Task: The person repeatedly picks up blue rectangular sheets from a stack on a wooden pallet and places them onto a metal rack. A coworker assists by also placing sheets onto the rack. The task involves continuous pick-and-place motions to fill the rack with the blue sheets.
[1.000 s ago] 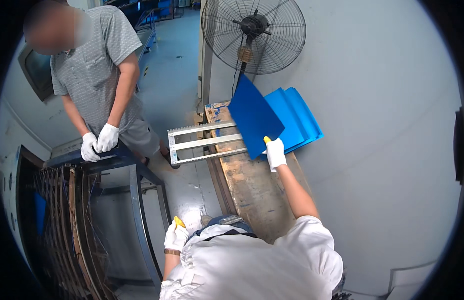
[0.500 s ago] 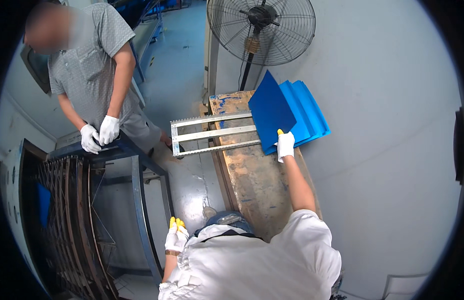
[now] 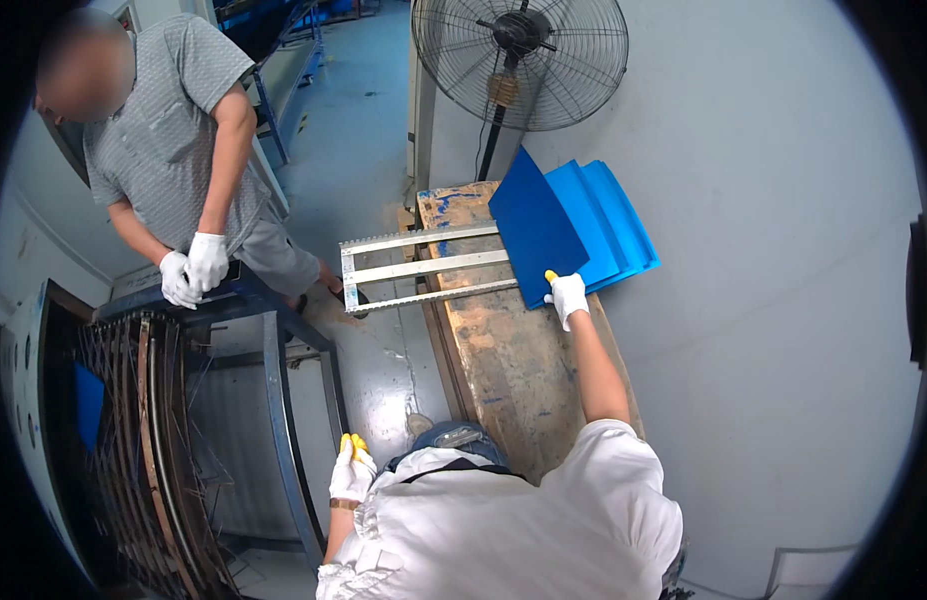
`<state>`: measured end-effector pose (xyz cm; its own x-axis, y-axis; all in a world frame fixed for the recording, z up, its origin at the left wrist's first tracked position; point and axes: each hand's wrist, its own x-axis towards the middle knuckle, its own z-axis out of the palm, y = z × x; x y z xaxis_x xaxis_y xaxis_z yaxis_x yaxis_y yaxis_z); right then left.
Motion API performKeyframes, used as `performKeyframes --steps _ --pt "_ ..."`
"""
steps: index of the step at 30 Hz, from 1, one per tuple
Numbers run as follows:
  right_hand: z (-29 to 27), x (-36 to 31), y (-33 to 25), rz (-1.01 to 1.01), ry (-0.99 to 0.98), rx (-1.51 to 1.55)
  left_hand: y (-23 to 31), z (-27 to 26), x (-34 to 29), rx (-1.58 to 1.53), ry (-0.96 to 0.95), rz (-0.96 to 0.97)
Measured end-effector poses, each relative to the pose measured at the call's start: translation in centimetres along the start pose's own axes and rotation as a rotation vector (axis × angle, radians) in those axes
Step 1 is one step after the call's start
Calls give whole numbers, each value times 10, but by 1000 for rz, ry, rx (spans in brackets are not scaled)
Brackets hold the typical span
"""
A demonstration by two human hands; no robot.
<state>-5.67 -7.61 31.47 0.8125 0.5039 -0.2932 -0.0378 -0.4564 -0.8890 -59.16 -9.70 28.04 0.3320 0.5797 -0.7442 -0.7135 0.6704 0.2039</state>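
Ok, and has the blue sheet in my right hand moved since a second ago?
Yes, the sheet has shifted right against the fan pole: it hid the pole's lower end then, which now shows to its left.

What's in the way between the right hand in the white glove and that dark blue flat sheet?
Nothing I can see: the right hand in the white, yellow-tipped glove is pinching the dark blue flat sheet at its lower edge. The brighter blue flat sheets sit to its right, not between them.
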Motion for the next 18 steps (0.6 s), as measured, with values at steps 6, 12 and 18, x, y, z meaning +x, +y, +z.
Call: performKeyframes --steps 6,12,18 --pt "3 -31 31 420 -562 -140 5 8 2 34 67 -74" --pt "93 -107 46 404 -1051 -187 11 -7 14 144 103 -141" --pt "183 -170 38 300 -1229 -388 26 -21 8 -102 -24 -138"
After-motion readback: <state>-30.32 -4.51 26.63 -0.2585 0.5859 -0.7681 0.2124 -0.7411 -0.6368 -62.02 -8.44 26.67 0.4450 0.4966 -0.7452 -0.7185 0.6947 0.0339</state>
